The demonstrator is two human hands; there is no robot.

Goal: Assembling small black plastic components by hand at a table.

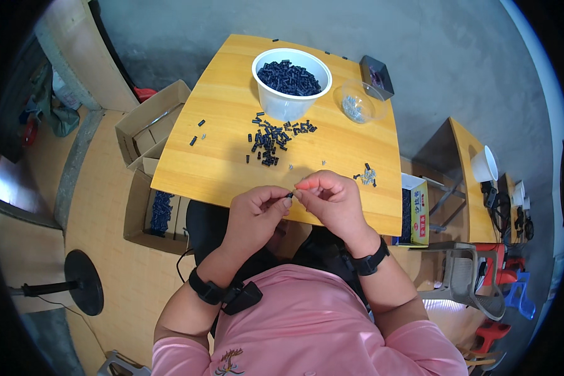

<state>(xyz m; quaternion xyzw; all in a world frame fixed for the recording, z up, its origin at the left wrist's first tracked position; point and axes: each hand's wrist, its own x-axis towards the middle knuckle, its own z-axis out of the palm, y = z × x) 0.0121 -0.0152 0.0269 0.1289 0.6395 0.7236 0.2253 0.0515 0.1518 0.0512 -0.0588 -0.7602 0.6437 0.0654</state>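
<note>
Close together over the table's near edge, both hands are pinched. My left hand grips a small black cylindrical part between thumb and fingertips. Against it, my right hand has thumb and forefinger pressed together; what they hold is too small to make out. Beyond the hands lies a loose pile of similar black parts. A handful of small silver pieces, with a few black parts among them, sits to the right. Behind the pile stands a white tub heaped with black parts.
A clear round bowl of silver pieces and a dark tray occupy the wooden table's far right. Cardboard boxes stand on the floor at left, one holding dark parts. Another box is right of the table, near a grey chair.
</note>
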